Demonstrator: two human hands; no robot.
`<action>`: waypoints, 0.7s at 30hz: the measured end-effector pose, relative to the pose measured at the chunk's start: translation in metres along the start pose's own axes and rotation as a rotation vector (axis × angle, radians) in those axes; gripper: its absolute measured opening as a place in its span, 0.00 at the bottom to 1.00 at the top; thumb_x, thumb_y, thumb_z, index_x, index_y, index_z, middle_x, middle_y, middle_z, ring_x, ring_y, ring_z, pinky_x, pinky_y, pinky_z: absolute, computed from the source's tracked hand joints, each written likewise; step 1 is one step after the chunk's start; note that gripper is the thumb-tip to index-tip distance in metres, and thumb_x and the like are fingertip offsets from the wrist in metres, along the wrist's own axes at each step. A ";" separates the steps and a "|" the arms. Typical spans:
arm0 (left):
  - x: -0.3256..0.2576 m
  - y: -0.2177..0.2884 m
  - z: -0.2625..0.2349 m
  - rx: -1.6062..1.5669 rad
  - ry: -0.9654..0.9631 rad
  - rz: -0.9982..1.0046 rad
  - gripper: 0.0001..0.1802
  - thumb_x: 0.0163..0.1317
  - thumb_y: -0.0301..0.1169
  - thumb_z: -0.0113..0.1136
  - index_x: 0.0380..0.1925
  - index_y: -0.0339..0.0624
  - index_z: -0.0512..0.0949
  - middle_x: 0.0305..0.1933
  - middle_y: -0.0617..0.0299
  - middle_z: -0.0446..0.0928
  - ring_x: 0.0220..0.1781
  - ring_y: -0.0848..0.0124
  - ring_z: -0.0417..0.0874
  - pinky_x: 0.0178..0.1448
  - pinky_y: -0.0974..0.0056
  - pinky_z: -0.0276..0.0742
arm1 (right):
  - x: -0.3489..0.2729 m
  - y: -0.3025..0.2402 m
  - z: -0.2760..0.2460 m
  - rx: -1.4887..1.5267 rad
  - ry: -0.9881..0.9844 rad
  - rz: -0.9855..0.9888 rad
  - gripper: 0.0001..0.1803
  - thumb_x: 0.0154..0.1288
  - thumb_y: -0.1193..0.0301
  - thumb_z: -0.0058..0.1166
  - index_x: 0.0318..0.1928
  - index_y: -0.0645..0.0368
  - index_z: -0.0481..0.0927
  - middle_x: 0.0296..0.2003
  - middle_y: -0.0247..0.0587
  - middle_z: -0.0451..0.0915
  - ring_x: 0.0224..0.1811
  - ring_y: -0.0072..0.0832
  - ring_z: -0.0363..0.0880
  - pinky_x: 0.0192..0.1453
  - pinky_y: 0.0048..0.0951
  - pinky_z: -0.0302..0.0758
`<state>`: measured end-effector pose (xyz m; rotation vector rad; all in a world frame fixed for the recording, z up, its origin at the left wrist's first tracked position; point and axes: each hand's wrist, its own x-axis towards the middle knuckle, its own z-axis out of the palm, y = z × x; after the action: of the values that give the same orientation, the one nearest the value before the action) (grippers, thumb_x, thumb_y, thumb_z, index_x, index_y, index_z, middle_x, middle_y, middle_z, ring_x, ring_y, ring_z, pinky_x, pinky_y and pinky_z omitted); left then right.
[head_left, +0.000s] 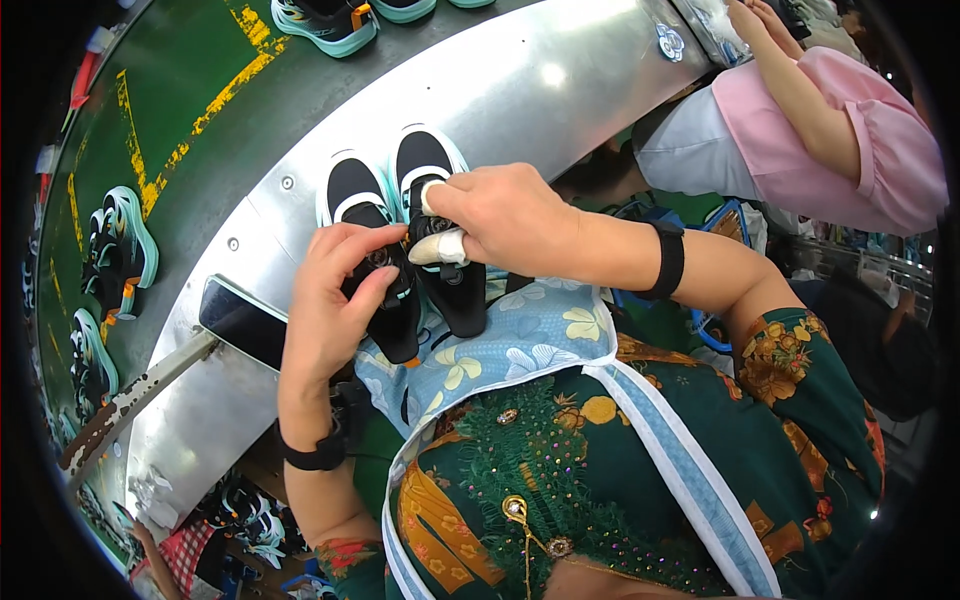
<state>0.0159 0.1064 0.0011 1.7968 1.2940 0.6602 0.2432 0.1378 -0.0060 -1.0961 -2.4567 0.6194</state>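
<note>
A pair of black sneakers with white trim and mint soles stands side by side at the metal bench's near edge, toes pointing away from me. My left hand (335,290) curls at the left sneaker (352,195), thumb and forefinger on either side of a small round dark part on its upper. My right hand (495,215), with pale covers on two fingertips, grips the right sneaker (418,155) around its lacing area. That hand partly hides the same round part there. Both heel ends hang over my blue floral apron (530,325).
A dark-screened phone (243,322) lies on the metal bench (480,75) left of the sneakers, beside a worn metal bar (130,405). More sneakers (122,250) stand on the green surface (190,75) beyond. Another person in pink (800,130) works at the upper right.
</note>
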 end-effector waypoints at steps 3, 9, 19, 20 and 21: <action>-0.004 -0.003 0.000 -0.162 -0.052 -0.032 0.19 0.51 0.22 0.63 0.46 0.41 0.81 0.38 0.60 0.76 0.45 0.66 0.74 0.47 0.67 0.69 | 0.000 0.012 -0.007 0.145 -0.136 -0.017 0.19 0.57 0.57 0.64 0.41 0.58 0.77 0.30 0.45 0.77 0.35 0.46 0.79 0.36 0.41 0.74; -0.005 -0.005 0.001 -0.073 -0.058 -0.091 0.22 0.52 0.21 0.61 0.50 0.41 0.80 0.48 0.62 0.77 0.41 0.73 0.74 0.43 0.72 0.67 | -0.017 -0.001 0.003 0.049 -0.010 0.041 0.20 0.56 0.59 0.65 0.43 0.58 0.78 0.32 0.46 0.78 0.35 0.46 0.79 0.36 0.41 0.74; -0.004 -0.004 0.004 -0.038 -0.080 0.017 0.22 0.51 0.23 0.64 0.49 0.41 0.80 0.44 0.59 0.78 0.47 0.66 0.77 0.49 0.65 0.71 | -0.022 0.002 0.008 0.128 0.120 0.043 0.15 0.57 0.64 0.65 0.42 0.57 0.80 0.28 0.45 0.77 0.32 0.44 0.79 0.36 0.39 0.75; -0.005 -0.006 0.003 -0.183 -0.201 -0.021 0.22 0.51 0.24 0.64 0.49 0.41 0.80 0.44 0.59 0.78 0.48 0.66 0.77 0.51 0.65 0.70 | -0.023 0.004 0.011 0.129 0.117 0.039 0.15 0.57 0.64 0.65 0.42 0.57 0.80 0.28 0.45 0.77 0.32 0.44 0.79 0.36 0.39 0.75; -0.008 -0.004 0.004 -0.246 -0.226 -0.087 0.22 0.51 0.24 0.65 0.50 0.41 0.80 0.44 0.58 0.78 0.49 0.65 0.77 0.51 0.65 0.70 | -0.023 0.005 0.013 0.111 0.145 0.059 0.15 0.57 0.63 0.65 0.40 0.58 0.79 0.28 0.46 0.78 0.31 0.44 0.79 0.35 0.39 0.75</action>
<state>0.0138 0.0984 -0.0039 1.5568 1.0826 0.5270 0.2536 0.1204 -0.0235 -1.1316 -2.2466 0.6614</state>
